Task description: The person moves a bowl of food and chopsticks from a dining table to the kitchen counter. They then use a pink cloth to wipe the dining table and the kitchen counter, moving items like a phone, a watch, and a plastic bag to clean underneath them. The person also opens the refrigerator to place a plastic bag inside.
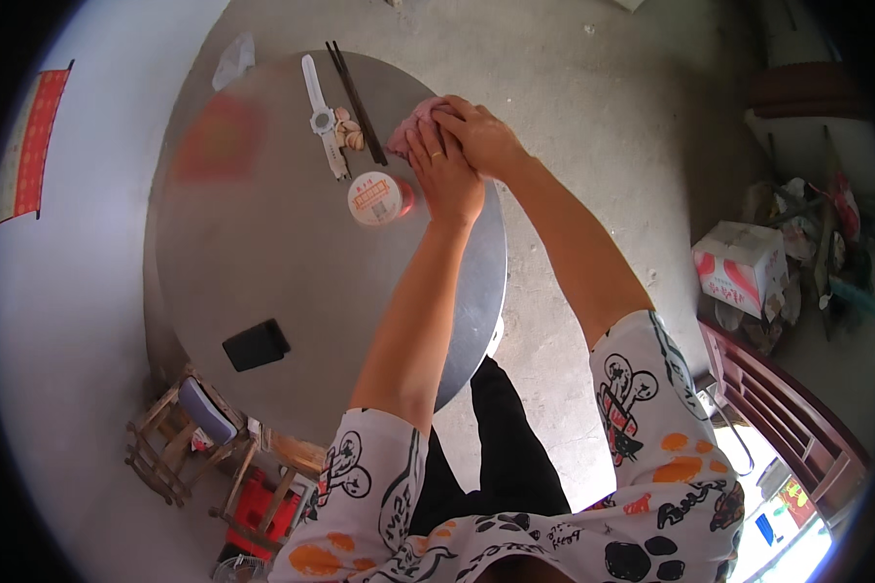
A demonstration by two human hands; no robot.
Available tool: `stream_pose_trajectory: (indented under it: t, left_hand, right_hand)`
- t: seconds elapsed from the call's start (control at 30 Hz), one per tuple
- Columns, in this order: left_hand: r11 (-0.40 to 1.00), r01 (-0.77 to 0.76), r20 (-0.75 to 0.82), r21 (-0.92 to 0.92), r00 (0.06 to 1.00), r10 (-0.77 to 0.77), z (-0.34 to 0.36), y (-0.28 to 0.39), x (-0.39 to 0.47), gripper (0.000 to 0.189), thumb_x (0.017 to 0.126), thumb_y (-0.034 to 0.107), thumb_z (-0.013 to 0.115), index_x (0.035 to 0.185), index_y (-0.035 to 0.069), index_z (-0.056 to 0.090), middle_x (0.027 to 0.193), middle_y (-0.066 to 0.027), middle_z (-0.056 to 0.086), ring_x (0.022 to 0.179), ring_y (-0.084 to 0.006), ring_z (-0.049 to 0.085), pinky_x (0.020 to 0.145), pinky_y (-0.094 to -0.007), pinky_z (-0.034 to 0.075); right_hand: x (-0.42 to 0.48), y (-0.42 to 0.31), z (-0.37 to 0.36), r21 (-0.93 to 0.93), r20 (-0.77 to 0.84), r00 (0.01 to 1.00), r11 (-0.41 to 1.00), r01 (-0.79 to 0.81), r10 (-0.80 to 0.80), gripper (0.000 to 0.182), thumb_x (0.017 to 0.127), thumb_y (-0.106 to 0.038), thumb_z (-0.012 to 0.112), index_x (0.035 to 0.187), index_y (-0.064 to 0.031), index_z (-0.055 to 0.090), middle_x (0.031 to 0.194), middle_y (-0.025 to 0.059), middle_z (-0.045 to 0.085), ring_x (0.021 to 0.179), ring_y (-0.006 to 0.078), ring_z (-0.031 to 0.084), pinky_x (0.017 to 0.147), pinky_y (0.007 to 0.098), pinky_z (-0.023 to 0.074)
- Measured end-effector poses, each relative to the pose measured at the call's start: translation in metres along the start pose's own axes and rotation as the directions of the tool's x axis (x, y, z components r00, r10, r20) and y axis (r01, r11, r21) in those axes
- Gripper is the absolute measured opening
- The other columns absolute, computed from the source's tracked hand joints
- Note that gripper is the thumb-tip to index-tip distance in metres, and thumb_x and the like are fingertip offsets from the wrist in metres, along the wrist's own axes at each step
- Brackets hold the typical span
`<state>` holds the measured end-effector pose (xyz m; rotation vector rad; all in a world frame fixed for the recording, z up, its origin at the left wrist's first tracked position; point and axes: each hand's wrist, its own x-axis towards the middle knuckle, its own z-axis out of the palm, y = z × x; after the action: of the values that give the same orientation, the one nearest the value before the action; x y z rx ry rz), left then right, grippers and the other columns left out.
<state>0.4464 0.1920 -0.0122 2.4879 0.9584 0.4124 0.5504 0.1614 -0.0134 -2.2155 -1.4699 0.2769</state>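
A crumpled pink cloth (406,132) lies near the far right edge of a round grey table (277,277). My left hand (446,175), with a ring on one finger, presses on it, fingers spread over the fabric. Overlapping it from the right, my right hand (488,138) grips the cloth's far side; its fingertips are partly hidden. Just left of the cloth lie dark chopsticks (356,102), several garlic cloves (348,132) and a long white item with a round dial (322,120). A tub with a printed lid (373,198) stands close beside my left hand.
A black phone-like object (254,345) lies on the table's near left. A clear plastic bag (235,61) is at the far left rim. Wooden stools (179,437) stand below left. At right are a cardboard box (740,266) and a dark red slatted bench (780,401).
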Motion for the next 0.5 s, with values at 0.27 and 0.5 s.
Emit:
stream_pose_trajectory:
  t: [0.27,0.5]
  left_hand:
    - [0.949,-0.298,0.132,-0.104,0.941,0.310,-0.030,-0.009,-0.103,0.052,0.081,0.008,0.058,0.131,0.001,0.048,0.139,-0.0211,0.039,0.130,-0.0426,0.033,0.108,-0.0528,0.026]
    - [0.889,-0.377,0.303,-0.258,0.842,0.445,-0.082,-0.035,-0.254,0.053,0.076,0.007,0.057,0.129,0.003,0.052,0.139,-0.0154,0.043,0.136,-0.0326,0.031,0.110,-0.0471,0.027]
  right_hand:
    - [-0.147,-0.053,0.011,0.081,-0.134,0.960,0.968,-0.238,0.248,0.051,0.081,-0.005,0.056,0.130,-0.0115,0.050,0.135,0.0179,0.042,0.117,0.0381,0.050,0.092,0.0411,0.0485]
    - [-0.308,-0.165,0.051,0.241,-0.098,0.858,0.848,-0.472,0.505,0.051,0.084,-0.002,0.052,0.134,-0.0027,0.043,0.130,0.0249,0.044,0.114,0.0424,0.050,0.090,0.0436,0.0488]
